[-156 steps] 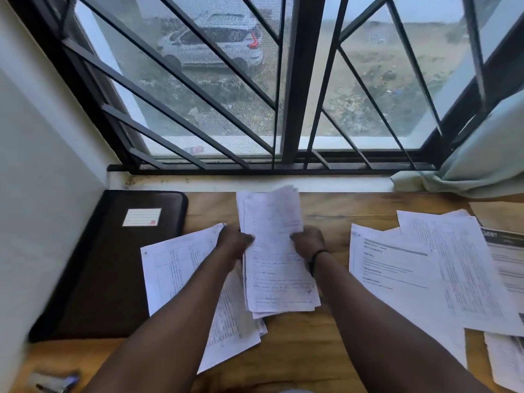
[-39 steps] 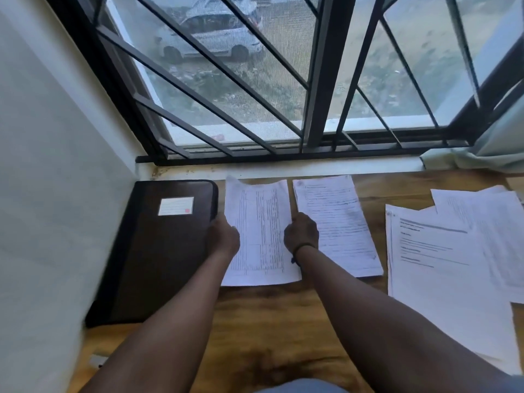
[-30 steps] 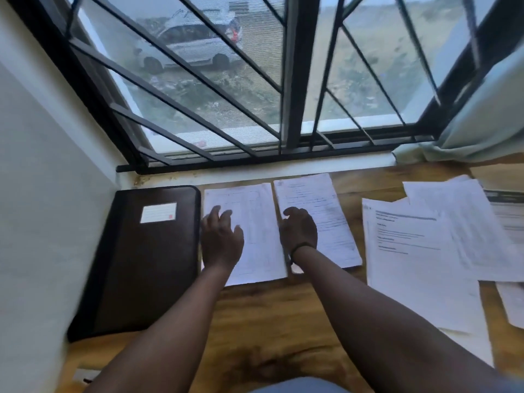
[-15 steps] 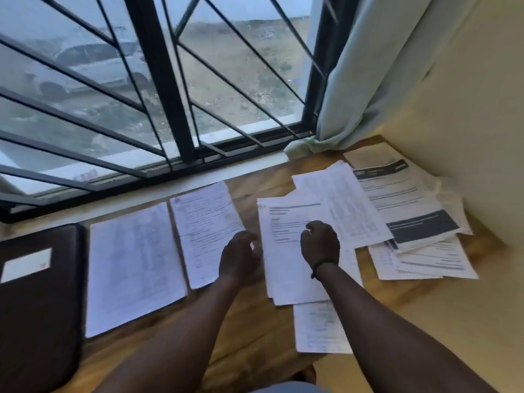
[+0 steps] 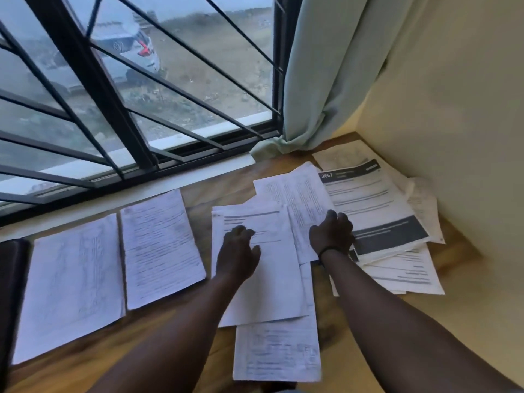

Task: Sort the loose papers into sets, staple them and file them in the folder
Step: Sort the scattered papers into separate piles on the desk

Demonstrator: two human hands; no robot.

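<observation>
Wooden and brown, the bench [image 5: 170,344] carries all your papers below the barred window [image 5: 113,95]. At the far left edge you see only a dark strip of the folder [image 5: 11,293], lying flat on the bench. Just beside it lie two sorted sets, side by side and nearly touching: the left set [image 5: 71,285] with faint table print, and the right set [image 5: 161,248] with lines of text.

Your left hand [image 5: 238,253] rests on a white sheet with a dark heading line [image 5: 272,279]; the fingers are bent a little and press down on the paper, and I see nothing pinched between them. This sheet lies on top of another printed sheet [image 5: 278,353], which sticks out toward you near the front edge of the bench.

Your right hand [image 5: 330,234], with a dark band at the wrist, lies on the loose pile at the right. Its fingers curl down over the edge where a densely printed page [image 5: 300,199] meets a page with black bands and the number 3667 [image 5: 368,205]. I cannot tell if the fingers really hold a sheet or only touch it. More loose sheets [image 5: 408,273] spread under these pages toward the corner of the cream wall [image 5: 453,109].

A pale green curtain [image 5: 326,80] hangs at the right of the window, and its hem touches the bench behind the pile. Outside, a white car [image 5: 122,58] stands on bare ground.
</observation>
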